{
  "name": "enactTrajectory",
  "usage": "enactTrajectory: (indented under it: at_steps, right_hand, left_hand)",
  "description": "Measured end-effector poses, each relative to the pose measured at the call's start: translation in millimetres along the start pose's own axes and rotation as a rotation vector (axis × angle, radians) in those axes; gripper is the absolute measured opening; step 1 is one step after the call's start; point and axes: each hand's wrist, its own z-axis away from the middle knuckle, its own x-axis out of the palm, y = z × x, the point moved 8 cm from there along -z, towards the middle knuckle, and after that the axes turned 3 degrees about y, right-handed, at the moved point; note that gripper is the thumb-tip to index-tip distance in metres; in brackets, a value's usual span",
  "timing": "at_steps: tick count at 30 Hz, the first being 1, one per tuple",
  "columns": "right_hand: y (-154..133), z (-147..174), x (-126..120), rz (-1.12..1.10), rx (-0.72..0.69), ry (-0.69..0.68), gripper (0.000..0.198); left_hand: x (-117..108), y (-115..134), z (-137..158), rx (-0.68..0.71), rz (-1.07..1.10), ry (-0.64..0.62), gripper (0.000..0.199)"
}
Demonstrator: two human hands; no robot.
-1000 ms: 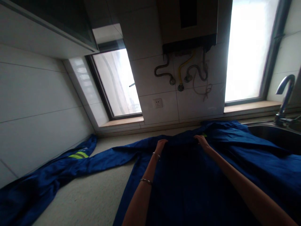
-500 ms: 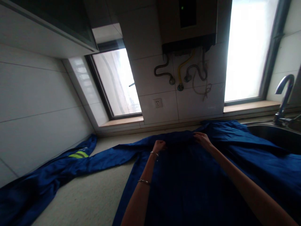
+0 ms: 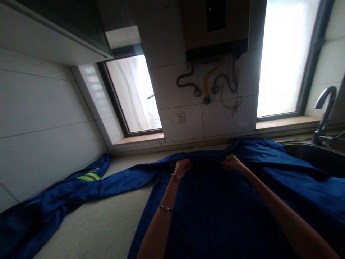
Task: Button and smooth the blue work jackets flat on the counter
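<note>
A dark blue work jacket [image 3: 212, 212] lies spread over the countertop, one sleeve stretching left. My left hand [image 3: 183, 167] has its fingers closed on the jacket's far part, left of the middle. To the right, my right hand [image 3: 233, 163] pinches the same stretch of cloth, and a bit of yellow-green strip shows just above its fingers. Between the hands the fabric is bunched and very dark, so its folds are hard to make out. Both sets of fingertips are partly hidden in the cloth.
More blue clothing with a yellow-green reflective band [image 3: 89, 176] lies along the left wall. A sink [image 3: 304, 153] with a curved faucet [image 3: 325, 108] is at the right. On the tiled wall, a water heater [image 3: 215, 25] hangs above pipes and a socket [image 3: 180, 118].
My right hand has drawn slightly toward me with the cloth. Yellow-green strip now shows by both hands, where only blue fabric showed before. My left hand has shifted slightly.
</note>
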Motion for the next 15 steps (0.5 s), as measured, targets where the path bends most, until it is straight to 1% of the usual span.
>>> enactTrajectory:
  at_steps: [2,5,8,10,12,15]
  right_hand:
    - [-1.2,-3.6,3.0,-0.027,-0.033,0.038,0.029]
    - [-6.5,-3.4,6.3,-0.101,-0.055,0.067,0.020]
    - [-15.3,3.1,2.5,-0.293,-0.050,0.096,0.012]
    - [-22.8,8.2,0.9,-0.481,-0.056,0.061,0.013]
    - [-27.9,12.3,0.9,-0.615,-0.040,0.008,0.013]
    - [-27.2,16.2,2.8,-0.689,0.048,-0.036,0.006]
  left_hand:
    - [-3.3,-2.5,0.1,-0.030,-0.023,0.034,0.012]
    - [-9.1,-4.9,-0.8,-0.073,-0.054,0.063,0.016]
    - [-14.3,-4.7,-3.1,-0.097,-0.051,0.068,0.015]
    - [-14.1,-3.0,-4.2,-0.096,-0.030,0.035,0.011]
    - [-10.2,-1.1,-3.9,-0.096,-0.001,-0.027,0.010]
    - [-3.0,0.3,-0.7,-0.108,-0.017,-0.101,0.014]
